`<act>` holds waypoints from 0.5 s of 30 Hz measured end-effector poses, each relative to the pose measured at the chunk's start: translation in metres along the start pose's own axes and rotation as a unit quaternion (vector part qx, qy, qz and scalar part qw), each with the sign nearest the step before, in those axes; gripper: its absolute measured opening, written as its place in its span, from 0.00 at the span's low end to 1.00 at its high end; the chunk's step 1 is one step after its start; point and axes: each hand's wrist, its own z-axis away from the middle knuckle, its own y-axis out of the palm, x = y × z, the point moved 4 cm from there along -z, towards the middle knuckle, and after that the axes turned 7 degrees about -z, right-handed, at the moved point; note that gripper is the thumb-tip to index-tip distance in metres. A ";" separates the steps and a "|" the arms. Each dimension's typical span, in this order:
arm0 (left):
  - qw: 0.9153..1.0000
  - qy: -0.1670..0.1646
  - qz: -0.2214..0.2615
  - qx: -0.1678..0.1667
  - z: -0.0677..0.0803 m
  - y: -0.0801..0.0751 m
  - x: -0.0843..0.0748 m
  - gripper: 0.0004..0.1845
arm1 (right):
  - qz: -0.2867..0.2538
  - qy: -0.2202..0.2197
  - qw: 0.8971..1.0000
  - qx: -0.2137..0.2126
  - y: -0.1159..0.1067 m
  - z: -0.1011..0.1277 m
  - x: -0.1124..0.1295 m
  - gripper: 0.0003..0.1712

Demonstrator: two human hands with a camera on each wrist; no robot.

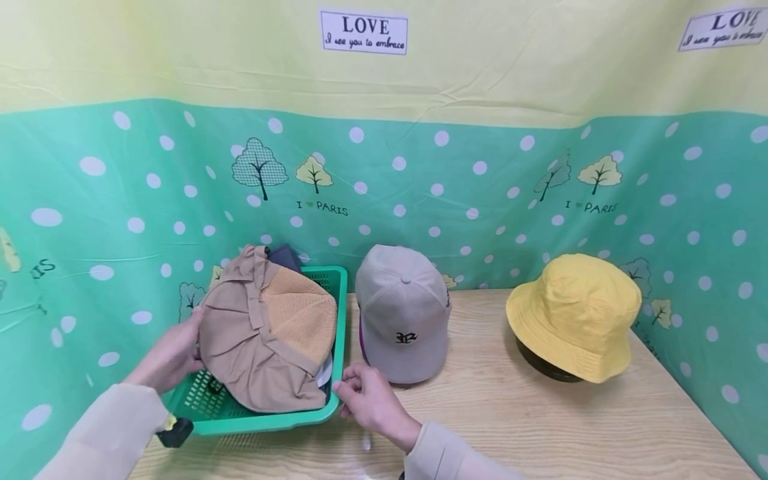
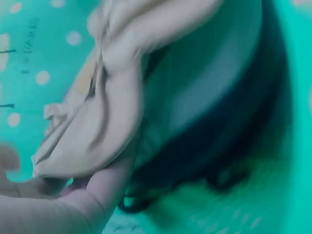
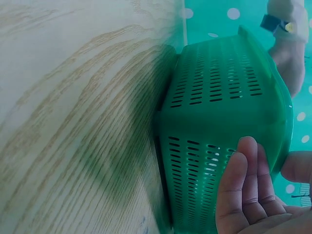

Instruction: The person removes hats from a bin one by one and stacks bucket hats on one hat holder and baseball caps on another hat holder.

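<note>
pale wood counter [image 1: 540,413], backed by a green dotted curtain [image 1: 480,193]. a grey cap [image 1: 403,313] and yellow bucket hat [image 1: 576,313] sit on it. left hand [image 1: 171,357] grips the tan hat [image 1: 264,333] in the green basket [image 1: 270,420]; right hand [image 1: 366,397] pinches the basket's near corner.

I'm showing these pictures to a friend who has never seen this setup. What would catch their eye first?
Probably the bright yellow bucket hat at the right of the wooden table, and the grey cap in the middle. Next, the green basket at the left, heaped with a tan hat. The left hand holds that hat's edge, and the right hand grips the basket's near corner.
</note>
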 end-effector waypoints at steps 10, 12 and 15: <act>0.976 0.026 0.214 0.016 0.010 0.016 -0.007 0.28 | 0.014 0.010 1.000 0.008 -0.003 -0.002 0.001 0.08; 0.970 0.030 0.241 0.024 0.011 0.016 -0.010 0.20 | 0.015 0.011 1.000 0.011 -0.003 -0.002 0.002 0.08; 0.959 0.035 0.277 0.039 0.013 0.017 -0.013 0.10 | 0.017 0.013 1.000 0.015 -0.003 -0.003 0.001 0.09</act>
